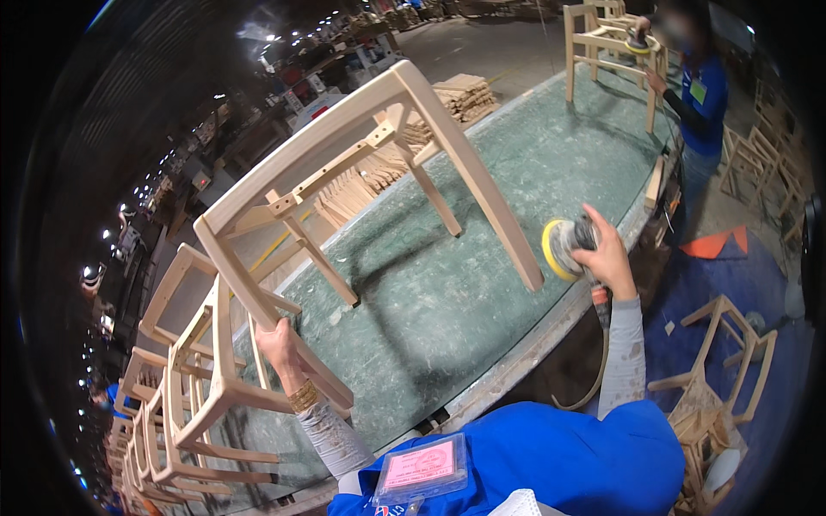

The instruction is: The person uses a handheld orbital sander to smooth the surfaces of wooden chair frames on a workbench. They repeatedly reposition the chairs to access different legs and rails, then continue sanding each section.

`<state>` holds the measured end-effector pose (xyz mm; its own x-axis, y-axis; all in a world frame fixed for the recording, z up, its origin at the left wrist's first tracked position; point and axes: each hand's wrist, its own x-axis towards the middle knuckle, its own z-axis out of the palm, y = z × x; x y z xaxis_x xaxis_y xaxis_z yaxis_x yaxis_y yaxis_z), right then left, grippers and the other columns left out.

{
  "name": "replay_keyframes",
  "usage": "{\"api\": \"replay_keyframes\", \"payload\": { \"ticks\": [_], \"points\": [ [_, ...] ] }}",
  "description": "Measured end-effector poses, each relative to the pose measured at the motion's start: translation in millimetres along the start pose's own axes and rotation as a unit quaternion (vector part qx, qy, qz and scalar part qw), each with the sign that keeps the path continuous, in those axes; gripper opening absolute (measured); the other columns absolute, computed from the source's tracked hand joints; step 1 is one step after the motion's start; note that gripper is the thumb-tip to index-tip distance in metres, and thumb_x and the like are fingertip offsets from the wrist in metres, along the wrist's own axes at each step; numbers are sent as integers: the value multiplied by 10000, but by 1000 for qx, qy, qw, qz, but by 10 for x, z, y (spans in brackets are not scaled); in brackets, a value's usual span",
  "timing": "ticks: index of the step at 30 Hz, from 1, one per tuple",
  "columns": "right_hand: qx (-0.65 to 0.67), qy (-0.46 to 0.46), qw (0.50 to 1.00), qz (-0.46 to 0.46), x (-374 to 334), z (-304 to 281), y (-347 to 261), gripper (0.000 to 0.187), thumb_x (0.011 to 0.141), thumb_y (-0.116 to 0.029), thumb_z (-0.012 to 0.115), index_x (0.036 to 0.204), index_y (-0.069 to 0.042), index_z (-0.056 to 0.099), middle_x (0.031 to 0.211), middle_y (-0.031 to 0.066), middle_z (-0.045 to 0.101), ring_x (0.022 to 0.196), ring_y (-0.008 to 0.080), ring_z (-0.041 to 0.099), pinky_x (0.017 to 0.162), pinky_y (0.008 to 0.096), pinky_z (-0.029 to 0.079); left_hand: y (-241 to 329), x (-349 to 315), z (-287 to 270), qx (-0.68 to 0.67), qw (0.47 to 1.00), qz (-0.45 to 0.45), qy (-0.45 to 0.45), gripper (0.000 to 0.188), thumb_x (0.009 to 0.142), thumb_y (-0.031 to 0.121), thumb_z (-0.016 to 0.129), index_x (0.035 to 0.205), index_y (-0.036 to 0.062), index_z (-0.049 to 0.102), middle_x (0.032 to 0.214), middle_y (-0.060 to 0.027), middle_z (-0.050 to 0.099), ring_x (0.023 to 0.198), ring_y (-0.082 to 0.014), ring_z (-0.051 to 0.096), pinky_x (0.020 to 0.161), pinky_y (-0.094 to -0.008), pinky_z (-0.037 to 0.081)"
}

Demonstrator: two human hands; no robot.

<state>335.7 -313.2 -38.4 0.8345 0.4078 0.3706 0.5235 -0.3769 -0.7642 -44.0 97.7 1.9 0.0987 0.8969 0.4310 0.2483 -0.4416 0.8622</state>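
On a dusty green workbench (482,284) in a furniture workshop, a person steadies a pale wooden chair frame (361,172) that stands tipped on the bench. The left hand (280,344) wraps its fingers (274,329) around one leg of the frame at the near left edge of the bench; the fingers are curled shut on the wood, with a gold bracelet (303,396) at the wrist just below them. The right hand (607,254) grips an orbital sander (568,245), its fingers closed over the top of the tool's body; the yellow sanding disc (551,249) faces left, just beyond the fingertips and close beside the foot of the frame's nearest leg, though whether disc and wood touch cannot be told. A hose (594,378) hangs from the sander below the wrist. Beyond the left fingers, off the bench edge, stands a row of stacked unfinished chair frames (181,404). Past the frame, at the far side of the bench, lies a pile of loose wooden parts (413,146). Far beyond the right hand, another worker in blue (701,95) bends a sander over a second chair frame (607,43). More frames (718,378) sit on the floor to the right of the right forearm.
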Motion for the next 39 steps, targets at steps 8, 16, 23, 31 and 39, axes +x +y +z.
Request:
{"api": "replay_keyframes", "payload": {
  "ticks": [8, 16, 23, 31, 39],
  "points": [
    [-20, 71, 992, 104, -762, -26, 398, 769, 608, -65, 723, 1327, -195, 482, 1096, 159, 570, 1046, 336, 563, 911, 384, 451, 5, 270, 34, -26, 998, -30, -45, 174, 719, 59, 599, 881, 4, 569, 709, -29, 554, 608, -119, 531, 547, -267, 426],
    [15, 119, 993, 21, -681, 9, 27, 737, 627, -10, 716, 1312, -173, 498, 1062, 143, 557, 989, 313, 559, 893, 365, 447, -169, -101, -93, -333, 905, -148, -221, 607, 921, 541, 451, 1282, 54, 412, 902, -137, 591, 735, -217, 588, 662, -339, 501],
    [119, 105, 986, -53, -591, 76, -222, 704, 645, 67, 670, 1314, -21, 468, 1292, 138, 502, 1211, 255, 460, 1039, 349, 332, -171, -414, 45, -384, 881, -191, -199, 431, 933, 510, 456, 1010, 86, 444, 718, -79, 545, 577, -186, 545, 514, -306, 470],
    [211, 43, 972, -92, -599, 242, -1035, 707, 697, 83, 654, 1354, -33, 418, 1310, 123, 458, 1196, 223, 450, 1023, 325, 340, 236, -686, 143, -354, 901, -120, -218, 426, 955, 519, 392, 993, 95, 425, 690, -72, 515, 528, -164, 533, 467, -277, 439],
    [218, -4, 960, -175, -656, 712, -1760, 701, 669, 74, 690, 1316, -96, 478, 1153, 96, 500, 1096, 222, 511, 947, 328, 415, 130, -819, 78, -400, 878, -120, -236, 389, 972, 482, 383, 975, 95, 417, 689, -57, 523, 542, -140, 537, 486, -269, 453]
  ]
}}
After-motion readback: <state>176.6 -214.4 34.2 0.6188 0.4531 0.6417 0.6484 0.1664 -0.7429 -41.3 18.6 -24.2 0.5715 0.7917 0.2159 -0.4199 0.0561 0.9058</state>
